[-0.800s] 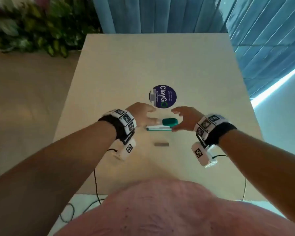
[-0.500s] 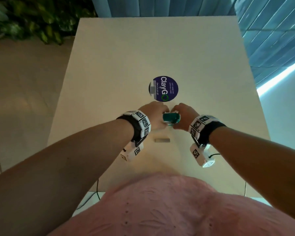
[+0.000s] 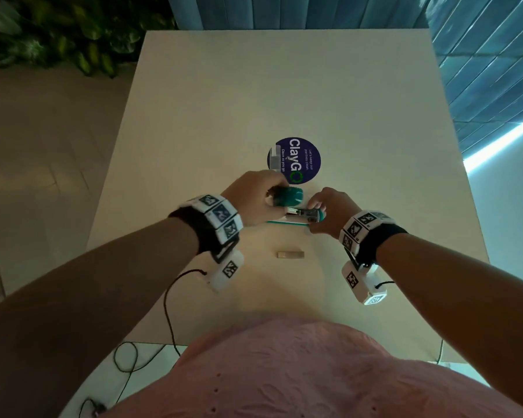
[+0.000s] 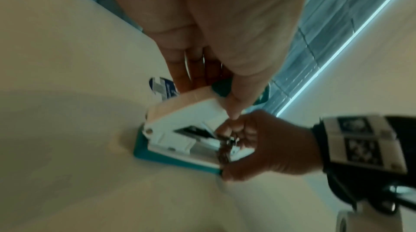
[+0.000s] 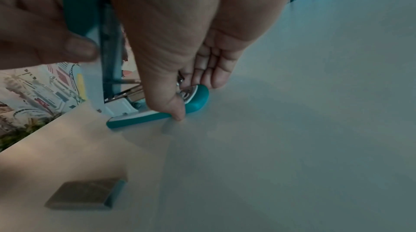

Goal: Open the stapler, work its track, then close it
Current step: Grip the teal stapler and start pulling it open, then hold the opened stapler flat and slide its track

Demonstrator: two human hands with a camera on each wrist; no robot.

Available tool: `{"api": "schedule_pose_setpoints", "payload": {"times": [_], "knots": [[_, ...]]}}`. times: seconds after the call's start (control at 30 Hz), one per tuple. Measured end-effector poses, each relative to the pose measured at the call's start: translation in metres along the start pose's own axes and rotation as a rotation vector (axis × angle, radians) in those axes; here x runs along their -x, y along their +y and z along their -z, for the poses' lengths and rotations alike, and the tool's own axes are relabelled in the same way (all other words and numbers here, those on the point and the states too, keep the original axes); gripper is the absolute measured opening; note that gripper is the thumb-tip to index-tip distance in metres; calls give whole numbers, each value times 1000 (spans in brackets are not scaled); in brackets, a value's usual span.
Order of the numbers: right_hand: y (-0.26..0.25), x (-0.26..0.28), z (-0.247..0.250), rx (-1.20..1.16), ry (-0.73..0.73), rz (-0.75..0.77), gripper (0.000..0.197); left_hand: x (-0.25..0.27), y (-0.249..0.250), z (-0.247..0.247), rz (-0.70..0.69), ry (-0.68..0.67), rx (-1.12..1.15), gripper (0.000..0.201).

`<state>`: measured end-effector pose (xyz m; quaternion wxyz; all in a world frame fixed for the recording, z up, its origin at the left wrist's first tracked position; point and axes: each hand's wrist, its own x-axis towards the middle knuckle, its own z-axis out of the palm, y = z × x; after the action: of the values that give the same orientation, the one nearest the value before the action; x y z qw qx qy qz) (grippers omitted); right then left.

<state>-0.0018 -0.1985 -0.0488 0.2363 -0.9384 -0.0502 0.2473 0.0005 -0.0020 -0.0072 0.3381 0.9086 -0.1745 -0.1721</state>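
Observation:
A teal and white stapler (image 3: 296, 217) lies on the table with its top cover (image 3: 289, 197) swung up and back. My left hand (image 3: 258, 197) grips that raised teal cover (image 5: 82, 6). My right hand (image 3: 329, 212) pinches the front end of the stapler's base (image 5: 195, 101), thumb on the near side, fingers on the far side. The metal track (image 3: 304, 212) lies exposed between the hands. In the left wrist view the white hinge block (image 4: 180, 129) and the teal base (image 4: 171, 160) show, with the right hand (image 4: 258, 146) at the track's front.
A small strip of staples (image 3: 290, 254) lies on the cream table (image 3: 224, 116) just in front of the stapler, also seen in the right wrist view (image 5: 85, 194). A round blue sticker (image 3: 295, 159) sits behind the hands. Plants and blue wall panels lie beyond the table.
Both hands closed in on the stapler and took hold of it. The left hand has lifted the cover up and back, baring the track; the right hand holds the base down.

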Motion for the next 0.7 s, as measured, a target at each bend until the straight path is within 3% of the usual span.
{"api": "schedule_pose_setpoints", "payload": {"times": [0.2, 0.37, 0.53, 0.6, 0.7], "knots": [[1, -2, -3, 1, -5, 9, 40, 36, -45, 37, 60, 90, -78, 28], [3, -2, -4, 2, -11, 18, 40, 45, -81, 26, 218, 21, -132, 24], [6, -2, -5, 16, -20, 13, 43, 44, -94, 7, 221, 58, -125, 23], [1, 3, -6, 60, 24, 61, 49, 44, -95, 5, 218, 72, -127, 22], [-17, 24, -11, 60, 132, 281, 43, 45, -97, 6, 221, 80, -113, 23]]}}
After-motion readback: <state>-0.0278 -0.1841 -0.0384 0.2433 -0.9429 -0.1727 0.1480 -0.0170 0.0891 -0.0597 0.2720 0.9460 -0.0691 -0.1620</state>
